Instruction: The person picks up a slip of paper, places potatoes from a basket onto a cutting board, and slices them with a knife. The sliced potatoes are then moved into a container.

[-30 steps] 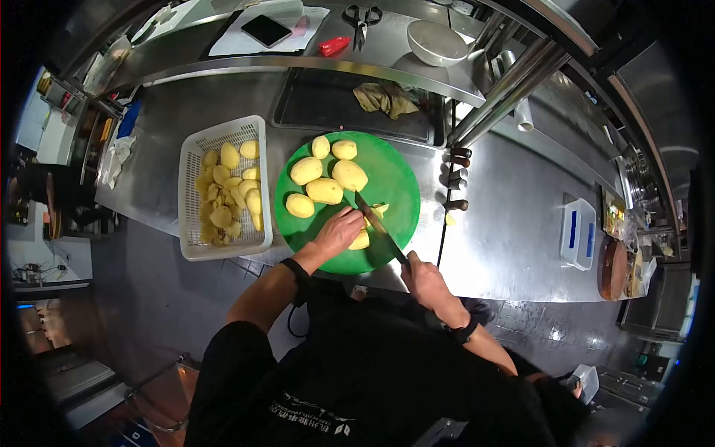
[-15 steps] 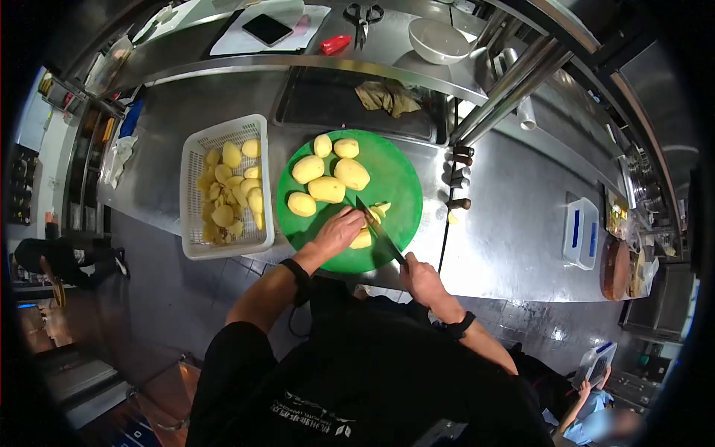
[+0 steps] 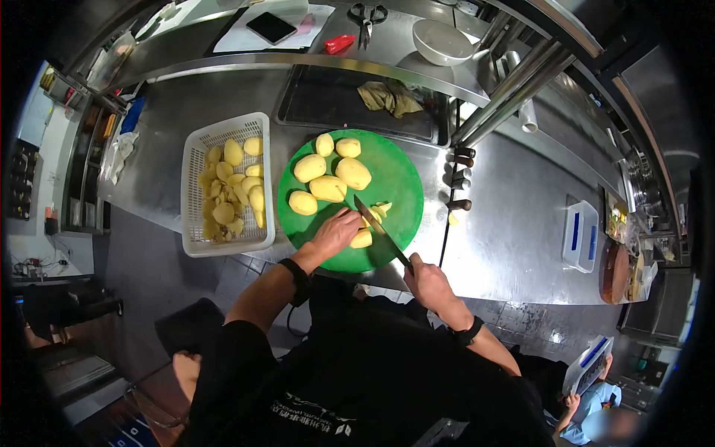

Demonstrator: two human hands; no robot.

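Observation:
My left hand (image 3: 337,230) has its fingers curled over a partly cut potato (image 3: 362,239) on the round green cutting board (image 3: 404,175). My right hand (image 3: 430,283) grips the handle of a knife (image 3: 385,238). The blade lies slanted across the potato, close to my left fingertips. Thin potato slices (image 3: 382,209) rest just right of the blade. Several whole peeled potatoes (image 3: 328,189) sit on the far left part of the board. The underside of the potato and my left thumb are hidden.
A white basket (image 3: 191,175) of potato pieces stands left of the board. Behind it lie a dark tray (image 3: 313,108) and a crumpled cloth (image 3: 390,97). Knife handles (image 3: 460,205) stick up on the right. Another person (image 3: 592,410) holds a container at lower right.
The knife and my right hand have shifted slightly right and down. At lower left another person's arm has come into view. The co-worker at lower right has moved the container a little left.

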